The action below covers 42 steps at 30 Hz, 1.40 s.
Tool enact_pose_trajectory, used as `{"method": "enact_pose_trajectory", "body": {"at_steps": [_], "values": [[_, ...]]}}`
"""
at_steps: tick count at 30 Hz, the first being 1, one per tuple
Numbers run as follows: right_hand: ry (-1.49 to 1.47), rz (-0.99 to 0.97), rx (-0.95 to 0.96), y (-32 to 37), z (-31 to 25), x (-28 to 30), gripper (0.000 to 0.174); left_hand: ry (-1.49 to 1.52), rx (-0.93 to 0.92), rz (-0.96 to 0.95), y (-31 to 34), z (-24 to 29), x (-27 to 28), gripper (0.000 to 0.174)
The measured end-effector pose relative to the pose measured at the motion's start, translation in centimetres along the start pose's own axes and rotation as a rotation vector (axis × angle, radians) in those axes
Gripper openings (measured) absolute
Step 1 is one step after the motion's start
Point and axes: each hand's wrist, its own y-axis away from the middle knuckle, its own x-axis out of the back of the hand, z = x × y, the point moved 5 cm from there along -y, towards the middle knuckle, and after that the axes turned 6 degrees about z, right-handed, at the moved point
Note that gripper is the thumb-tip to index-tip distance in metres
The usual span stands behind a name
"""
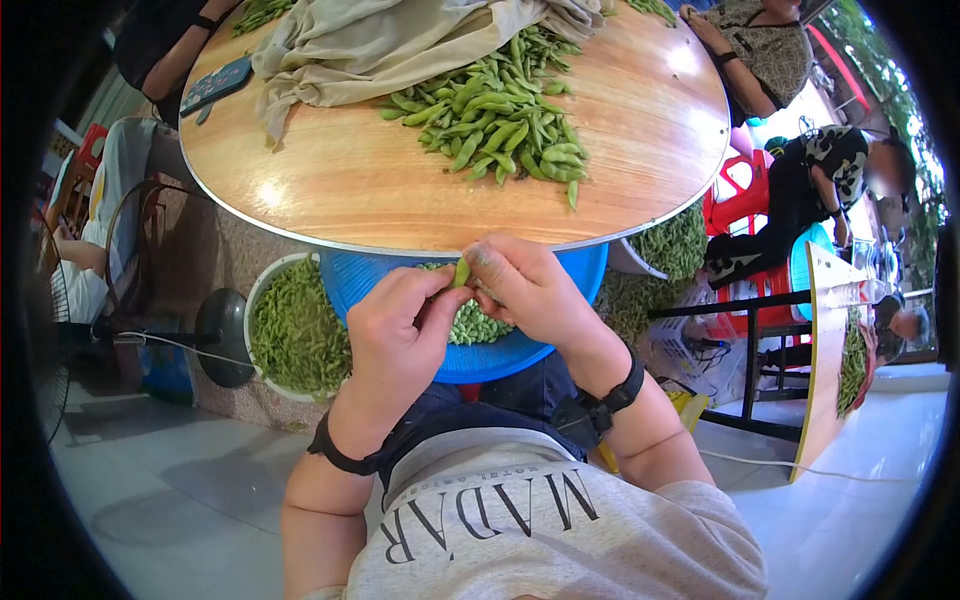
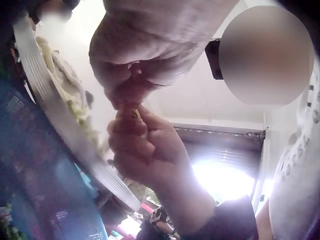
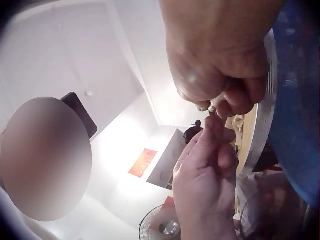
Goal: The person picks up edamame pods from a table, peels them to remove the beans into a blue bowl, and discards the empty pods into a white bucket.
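In the middle of the frame, the left hand (image 1: 398,322) and the right hand (image 1: 535,292) grip one green pod (image 1: 461,272) together; each hand pinches it by the fingertips. The pod is above the blue basin (image 1: 510,363), where shelled beans (image 1: 478,326) lie. So part of the shelling appears done, but I judge that a good quantity is left: a pile of whole pods (image 1: 500,115) is at upper centre on the counter (image 1: 640,150), beside the cloth (image 1: 380,50). At left of centre, the white tub (image 1: 247,330) holds a green heap (image 1: 295,330); whether these are full or emptied pods, I cannot tell.
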Motion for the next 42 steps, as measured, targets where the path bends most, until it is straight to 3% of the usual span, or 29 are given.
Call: {"method": "enact_pose_trajectory", "body": {"at_steps": [3,6,9,18,24,27,33,36,39,42], "values": [[-0.003,0.024,0.027,0.1,0.0,-0.6,0.036,-0.021,0.074,-0.024,0.6,-0.4,0.1,0.012],[-0.105,-0.042,-0.106,0.3,-0.1,-0.7,0.034,-0.027,0.054,0.004,0.8,-0.2,0.4,0.013],[-0.126,-0.077,-0.114,0.4,0.0,-0.8,0.033,-0.042,0.005,0.006,1.1,-0.3,0.4,0.013],[-0.045,0.068,0.011,0.3,0.9,-1.4,0.031,-0.035,-0.038,0.083,1.4,-0.1,0.3,0.015],[-0.109,0.105,0.012,0.5,1.2,-1.9,0.029,0.567,0.664,0.105,2.9,-3.5,-0.6,0.009],[0.002,0.15,0.054,0.7,1.4,-2.2,0.027,0.8,0.765,0.136,3.3,-4.3,-0.8,0.009],[0.337,0.206,0.254,0.9,1.3,-2.7,0.022,0.809,0.913,0.163,3.8,-5.6,-1.0,0.017],[0.273,0.165,0.308,1.1,1.2,-3.1,0.023,0.929,0.979,0.087,4.1,-6.4,-1.1,0.019],[-0.069,0.002,0.002,1.3,3.2,-2.8,0.024,1.106,1.051,-0.09,4.3,-6.6,-0.9,0.016],[-0.183,-0.051,-0.094,1.3,4.1,-2.4,0.025,0.984,1.042,-0.057,5.0,-6.6,-0.5,0.012]]}}
